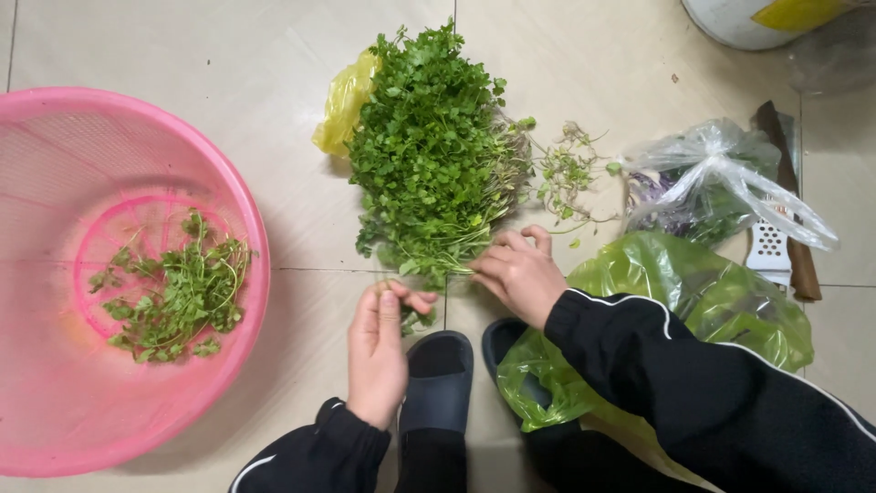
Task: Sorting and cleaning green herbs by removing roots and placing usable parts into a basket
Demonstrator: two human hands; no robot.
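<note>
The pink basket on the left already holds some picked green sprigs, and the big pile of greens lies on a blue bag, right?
Not quite. The head view shows the bag under the big pile of greens is yellow, not blue. The rest stands: the pink basket on the left holds some picked green sprigs.

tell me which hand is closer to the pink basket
Left. The left hand holds a small sprig just right of the pink basket. The right hand is farther right, touching the near edge of the pile of greens.
</note>
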